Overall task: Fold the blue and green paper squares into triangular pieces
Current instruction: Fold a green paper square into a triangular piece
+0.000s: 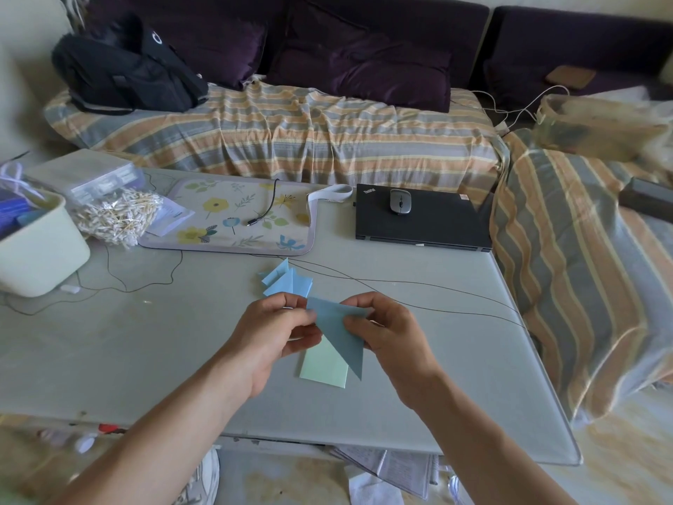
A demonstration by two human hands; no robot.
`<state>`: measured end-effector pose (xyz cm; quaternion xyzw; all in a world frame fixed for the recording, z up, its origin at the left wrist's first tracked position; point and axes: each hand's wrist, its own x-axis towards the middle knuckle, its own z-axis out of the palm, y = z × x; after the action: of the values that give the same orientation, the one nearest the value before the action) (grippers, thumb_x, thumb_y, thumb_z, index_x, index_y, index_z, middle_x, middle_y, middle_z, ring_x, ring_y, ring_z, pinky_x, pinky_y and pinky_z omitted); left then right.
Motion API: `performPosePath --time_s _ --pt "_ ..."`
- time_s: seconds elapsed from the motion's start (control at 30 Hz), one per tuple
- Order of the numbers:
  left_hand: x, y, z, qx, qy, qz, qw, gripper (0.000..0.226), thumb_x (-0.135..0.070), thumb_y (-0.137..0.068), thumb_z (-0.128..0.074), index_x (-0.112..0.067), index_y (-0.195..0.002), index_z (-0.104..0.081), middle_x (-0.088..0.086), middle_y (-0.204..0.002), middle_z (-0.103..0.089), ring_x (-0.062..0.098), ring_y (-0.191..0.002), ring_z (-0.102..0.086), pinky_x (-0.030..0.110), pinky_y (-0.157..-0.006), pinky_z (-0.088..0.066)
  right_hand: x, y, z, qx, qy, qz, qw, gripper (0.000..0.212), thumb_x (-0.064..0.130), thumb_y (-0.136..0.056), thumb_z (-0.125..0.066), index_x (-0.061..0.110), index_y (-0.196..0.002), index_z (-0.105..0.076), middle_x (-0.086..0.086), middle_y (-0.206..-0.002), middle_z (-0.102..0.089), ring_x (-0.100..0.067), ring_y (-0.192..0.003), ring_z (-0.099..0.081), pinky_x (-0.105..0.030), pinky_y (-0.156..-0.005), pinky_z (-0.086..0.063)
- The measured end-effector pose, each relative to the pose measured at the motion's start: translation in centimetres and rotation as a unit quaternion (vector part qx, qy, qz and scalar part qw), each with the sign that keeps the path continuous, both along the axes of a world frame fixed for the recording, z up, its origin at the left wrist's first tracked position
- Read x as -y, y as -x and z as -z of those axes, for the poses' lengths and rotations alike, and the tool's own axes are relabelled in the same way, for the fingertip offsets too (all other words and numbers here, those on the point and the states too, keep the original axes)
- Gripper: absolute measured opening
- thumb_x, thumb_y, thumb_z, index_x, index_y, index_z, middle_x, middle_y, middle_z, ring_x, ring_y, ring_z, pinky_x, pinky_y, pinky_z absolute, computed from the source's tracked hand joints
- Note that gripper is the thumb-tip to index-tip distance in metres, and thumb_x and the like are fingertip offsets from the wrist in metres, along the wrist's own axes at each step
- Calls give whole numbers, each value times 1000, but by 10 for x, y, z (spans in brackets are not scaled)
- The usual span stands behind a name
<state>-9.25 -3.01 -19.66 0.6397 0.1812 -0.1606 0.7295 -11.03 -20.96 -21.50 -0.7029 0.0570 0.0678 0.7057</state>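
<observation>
Two hands share one blue triangle [340, 331], raised above the table [145, 359] so I can work its fold: my left hand [271, 335] pinches its left corner, my right hand [391, 331] its right edge. One green paper [324, 366] waits beneath; several folded blue pieces [287, 280] lie farther off.

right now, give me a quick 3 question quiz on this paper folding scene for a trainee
1. True or false: both hands hold the blue triangle.
2. What lies on the table under the held piece? A) green paper B) the mouse C) scissors
3. Fill in: the mouse sits on the closed ____.

Key:
1. True: the left hand and right hand pinch it.
2. A, the green paper.
3. laptop.
</observation>
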Motion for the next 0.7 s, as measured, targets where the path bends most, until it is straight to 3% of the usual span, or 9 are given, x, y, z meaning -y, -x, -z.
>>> performPosePath --time_s 0.3,0.43,0.53,0.63,0.7 --pt "3 0 -6 -27 44 1 999 23 3 -96 -51 -7 -97 -72 13 -89 -70 24 -78 -67 31 -72 -59 -3 4 -13 12 11 22 1000 36 -11 -93 -53 13 -84 -79 4 -81 -75 -4 -73 -63 -14 -67 -48" --pt "2 1 -7 -84 102 -2 991 33 -26 -102 -48 0 -104 -69 17 -83 -70 34 -77 -70 41 -77 -62 -3 5 -16 13 43 41 998 39 -9 -91 -53 16 -80 -81 6 -81 -77 1 -70 -63 -11 -63 -46" --pt "2 2 -5 -97 68 38 992 46 -43 -97 -64 1 -105 -70 18 -84 -71 35 -80 -72 42 -80 -63 -5 5 -12 21 91 44 995 43 -5 -89 -54 26 -77 -82 4 -92 -77 -5 -80 -68 -18 -71 -50" --pt "4 4 0 -60 34 28 997 33 -25 -92 -75 5 -104 -72 17 -81 -72 30 -75 -74 33 -71 -64 -7 6 -11 23 126 38 991 45 -3 -88 -54 32 -80 -82 6 -99 -76 -10 -90 -70 -26 -78 -54" --pt "2 4 3 -45 24 15 999 26 -16 -92 -75 7 -103 -73 18 -83 -75 28 -74 -75 29 -67 -64 -8 7 -12 29 127 36 991 39 1 -90 -57 32 -94 -80 8 -98 -74 -8 -87 -69 -23 -75 -53"
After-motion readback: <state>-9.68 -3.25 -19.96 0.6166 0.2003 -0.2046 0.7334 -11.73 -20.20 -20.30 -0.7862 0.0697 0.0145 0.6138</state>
